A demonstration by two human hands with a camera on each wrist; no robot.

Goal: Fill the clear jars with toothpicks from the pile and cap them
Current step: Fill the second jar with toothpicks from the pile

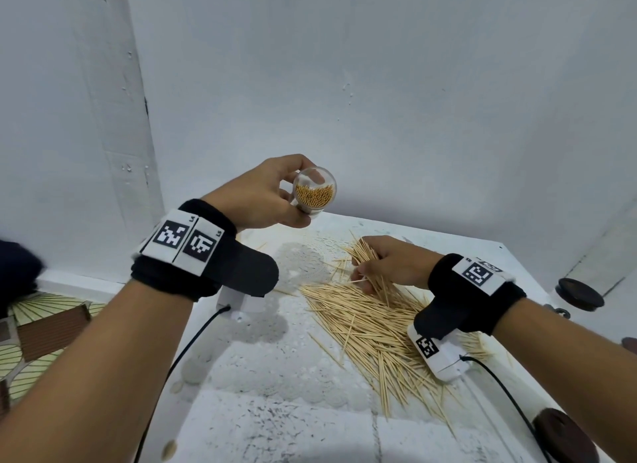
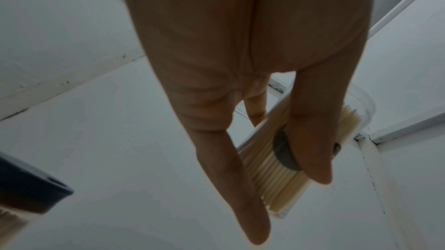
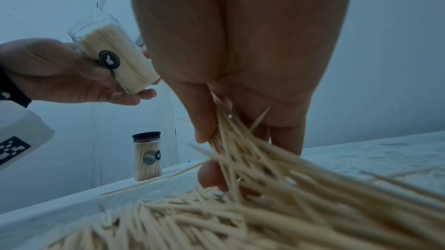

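Above table: left hand [image 1: 262, 193] grips part-filled uncapped jar [image 1: 314, 193]; right hand [image 1: 389, 262] clutches toothpicks [image 1: 372, 328].

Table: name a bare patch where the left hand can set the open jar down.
Bare table lies near the front edge, left of the toothpick pile, below the left hand holding the jar. Crowded: the right half, where the right hand grips toothpicks.

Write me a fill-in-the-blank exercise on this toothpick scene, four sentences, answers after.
1. The left hand holds an open clear jar partly filled with ____.
2. The right hand gathers a bunch from the ____ on the table.
3. The held jar has no ____ on it.
4. A second jar, standing upright on the table, wears a ____ cap.

Answers: toothpicks; pile; cap; dark
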